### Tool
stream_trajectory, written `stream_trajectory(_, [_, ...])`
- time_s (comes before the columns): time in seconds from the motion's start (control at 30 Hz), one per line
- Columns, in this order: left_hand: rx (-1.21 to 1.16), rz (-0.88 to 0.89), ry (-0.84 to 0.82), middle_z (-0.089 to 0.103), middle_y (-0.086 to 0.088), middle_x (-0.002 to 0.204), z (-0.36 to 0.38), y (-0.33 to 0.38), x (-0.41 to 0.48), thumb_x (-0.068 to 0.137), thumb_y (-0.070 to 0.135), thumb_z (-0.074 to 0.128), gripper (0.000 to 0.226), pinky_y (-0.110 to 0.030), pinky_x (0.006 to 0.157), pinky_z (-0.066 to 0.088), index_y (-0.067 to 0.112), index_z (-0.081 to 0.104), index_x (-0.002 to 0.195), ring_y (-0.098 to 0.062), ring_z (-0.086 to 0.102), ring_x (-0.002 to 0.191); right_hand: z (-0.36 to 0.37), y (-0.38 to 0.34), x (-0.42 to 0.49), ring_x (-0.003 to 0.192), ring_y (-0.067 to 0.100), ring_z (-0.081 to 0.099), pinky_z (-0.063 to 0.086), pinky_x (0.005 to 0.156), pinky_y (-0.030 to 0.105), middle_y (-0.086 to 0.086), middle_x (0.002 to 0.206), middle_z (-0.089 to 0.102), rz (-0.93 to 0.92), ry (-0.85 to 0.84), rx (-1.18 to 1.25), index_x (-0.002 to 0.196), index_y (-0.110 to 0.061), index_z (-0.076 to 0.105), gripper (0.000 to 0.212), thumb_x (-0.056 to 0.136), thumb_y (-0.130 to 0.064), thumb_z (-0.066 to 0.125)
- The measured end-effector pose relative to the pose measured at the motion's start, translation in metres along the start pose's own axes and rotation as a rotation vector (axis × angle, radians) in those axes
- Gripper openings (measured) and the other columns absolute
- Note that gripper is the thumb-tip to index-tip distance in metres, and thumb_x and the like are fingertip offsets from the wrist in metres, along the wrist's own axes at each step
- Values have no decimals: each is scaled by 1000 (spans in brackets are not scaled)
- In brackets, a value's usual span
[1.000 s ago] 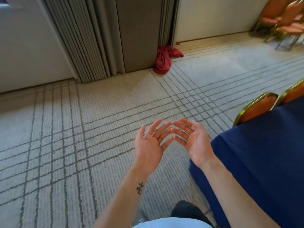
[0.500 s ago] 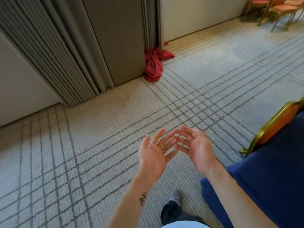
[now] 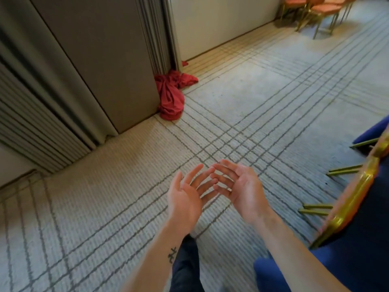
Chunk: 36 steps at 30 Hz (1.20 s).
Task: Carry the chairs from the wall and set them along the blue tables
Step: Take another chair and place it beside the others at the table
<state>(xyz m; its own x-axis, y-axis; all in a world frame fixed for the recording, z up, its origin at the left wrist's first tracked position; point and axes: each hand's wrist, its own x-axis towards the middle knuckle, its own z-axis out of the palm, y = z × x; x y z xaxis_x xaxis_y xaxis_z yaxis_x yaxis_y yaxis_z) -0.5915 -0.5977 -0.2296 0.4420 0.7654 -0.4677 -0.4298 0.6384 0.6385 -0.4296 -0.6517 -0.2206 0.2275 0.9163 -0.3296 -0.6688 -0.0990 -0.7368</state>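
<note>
Left hand (image 3: 185, 200), right hand (image 3: 243, 191), one red cloth (image 3: 170, 95)

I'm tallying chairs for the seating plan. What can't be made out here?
Head view:
chairs by the wall: cut off by the top edge, overlapping; count unclear.
chair at the blue table: blurred, cut by the right edge.
red cloth: bundled up; what it is, unclear.

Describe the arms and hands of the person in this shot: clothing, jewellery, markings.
Both forearms are bare up to the frame edge; no sleeves show. The left hand and right hand wear no gloves, and no watch or bracelet shows at the wrists. A small dark tattoo marks the inner left forearm, near the wrist.
</note>
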Motion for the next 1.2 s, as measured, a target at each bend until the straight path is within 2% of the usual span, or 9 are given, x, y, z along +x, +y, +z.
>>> stream_trajectory(0.13, [-12, -62, -65, 66, -21, 137, 13, 33, 80, 104, 56, 28, 67, -53, 100, 52, 9, 58, 142, -37, 66, 114, -1, -20, 73, 114, 28, 67, 55, 88, 40, 17, 137, 65, -13, 44, -18, 135, -8, 62, 54, 105, -44, 37])
stream_trajectory(0.3, [8, -138, -154, 65, -20, 138, 36, 83, 185, 105, 57, 27, 68, -54, 104, 47, 9, 55, 144, -36, 65, 116, 15, -60, 170, 104, 27, 69, 56, 86, 40, 19, 137, 64, -60, 114, 25, 130, -8, 64, 52, 104, -43, 37])
stream_trajectory(0.47, [25, -170, -251, 65, -19, 138, 74, 144, 272, 104, 57, 28, 67, -48, 94, 52, 10, 55, 142, -34, 69, 110, 37, -110, 244, 114, 31, 66, 57, 88, 40, 19, 137, 64, -158, 154, 67, 135, -7, 61, 54, 103, -44, 39])
stream_trajectory(0.57, [83, -170, -289, 64, -19, 140, 92, 166, 316, 105, 58, 25, 67, -50, 99, 49, 11, 56, 140, -34, 67, 119, 36, -133, 280, 120, 35, 64, 58, 87, 40, 19, 139, 63, -197, 168, 81, 132, -11, 66, 52, 101, -46, 42])
stream_trajectory(0.7, [70, -186, -278, 64, -21, 140, 118, 181, 380, 105, 57, 27, 67, -52, 102, 48, 9, 57, 141, -36, 64, 122, 19, -155, 338, 122, 35, 64, 58, 87, 41, 19, 139, 63, -190, 184, 82, 132, -12, 66, 53, 99, -48, 46])
stream_trajectory(0.87, [112, -206, -272, 64, -20, 140, 173, 184, 471, 105, 57, 28, 67, -50, 102, 47, 9, 58, 141, -34, 62, 123, -17, -188, 426, 114, 35, 68, 60, 85, 43, 21, 137, 64, -179, 211, 140, 135, -5, 60, 56, 97, -45, 48])
stream_trajectory(0.97, [126, -211, -258, 63, -20, 140, 212, 186, 531, 104, 57, 30, 66, -52, 106, 43, 9, 59, 140, -34, 63, 120, -43, -230, 483, 109, 34, 70, 59, 86, 45, 21, 134, 65, -173, 218, 168, 134, -5, 60, 55, 96, -44, 47])
stream_trajectory(1.1, [143, -183, -276, 63, -20, 141, 264, 202, 603, 105, 57, 27, 67, -53, 108, 46, 9, 56, 143, -33, 66, 122, -70, -291, 549, 116, 36, 68, 57, 89, 45, 20, 133, 67, -175, 224, 173, 136, -6, 57, 53, 104, -42, 36])
stream_trajectory(1.2, [131, -183, -281, 64, -19, 140, 303, 209, 647, 105, 57, 26, 67, -53, 107, 47, 10, 57, 143, -34, 65, 123, -87, -340, 589, 116, 33, 68, 57, 90, 44, 19, 135, 66, -213, 224, 174, 138, -6, 57, 55, 102, -43, 39])
